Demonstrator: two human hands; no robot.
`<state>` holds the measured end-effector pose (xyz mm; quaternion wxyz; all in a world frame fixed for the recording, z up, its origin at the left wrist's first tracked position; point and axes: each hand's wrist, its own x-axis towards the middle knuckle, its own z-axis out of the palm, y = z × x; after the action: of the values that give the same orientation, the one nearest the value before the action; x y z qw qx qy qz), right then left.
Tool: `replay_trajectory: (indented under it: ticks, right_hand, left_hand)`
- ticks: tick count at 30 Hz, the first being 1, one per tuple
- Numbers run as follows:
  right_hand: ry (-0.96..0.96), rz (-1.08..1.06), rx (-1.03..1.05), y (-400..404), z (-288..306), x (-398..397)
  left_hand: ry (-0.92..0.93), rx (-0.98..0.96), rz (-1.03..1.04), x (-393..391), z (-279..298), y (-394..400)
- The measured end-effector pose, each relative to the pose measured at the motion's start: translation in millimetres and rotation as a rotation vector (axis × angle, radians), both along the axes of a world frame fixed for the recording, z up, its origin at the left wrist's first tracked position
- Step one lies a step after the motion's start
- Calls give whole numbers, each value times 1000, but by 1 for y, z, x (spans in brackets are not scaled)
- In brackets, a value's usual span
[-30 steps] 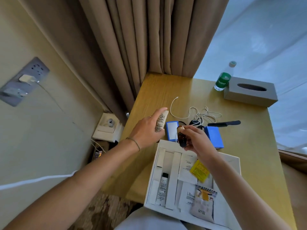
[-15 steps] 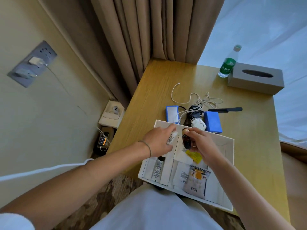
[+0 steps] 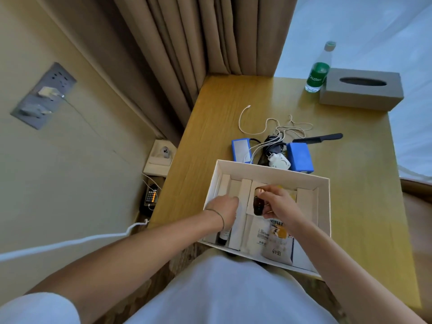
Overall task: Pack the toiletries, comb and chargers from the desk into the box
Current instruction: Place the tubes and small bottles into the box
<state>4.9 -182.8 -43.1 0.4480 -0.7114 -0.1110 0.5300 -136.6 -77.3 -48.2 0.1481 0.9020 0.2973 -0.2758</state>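
Note:
The white open box [image 3: 271, 169] sits at the desk's near edge, with dividers, sachets and a black-capped tube [image 3: 224, 237] inside. My left hand [image 3: 224, 208] is curled down into a left compartment, closed over the white tube, which its fingers hide. Over the middle of the box, my right hand [image 3: 279, 204] pinches a small dark brown bottle [image 3: 258, 205]. Behind the box lie two blue cases [image 3: 240, 150] [image 3: 300, 157], a white charger plug [image 3: 279, 161], tangled white cables [image 3: 257, 128] and a black comb [image 3: 318, 137].
A green-labelled water bottle [image 3: 318, 71] and a grey tissue box [image 3: 361, 88] stand at the desk's far right. Curtains hang behind the desk. A wall socket [image 3: 44, 94] holds plugs on the left, and a phone [image 3: 151, 196] lies low beside the desk.
Both hands came back from the desk and down into the box. The left carried the white tube into a left compartment; the right brought the brown bottle over the middle.

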Motion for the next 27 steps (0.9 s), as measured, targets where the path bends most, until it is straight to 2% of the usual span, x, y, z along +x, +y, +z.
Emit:
replay_trajectory:
  ticks: [6, 13, 17, 23, 27]
  right_hand:
    - [-9, -46, 8, 4, -6, 0]
    - [-35, -162, 45, 26, -14, -6]
    - [-116, -149, 7, 44, -25, -15]
    - [-498, 72, -147, 67, -43, -23]
    - [-661, 170, -223, 75, -50, -28]
  left_hand:
    - [45, 203, -144, 4, 2, -1]
    - [48, 265, -275, 4, 12, 2]
    - [-186, 247, -231, -8, 26, 4]
    - [-591, 246, -133, -31, 48, 41]
    - [-627, 222, 16, -43, 56, 70]
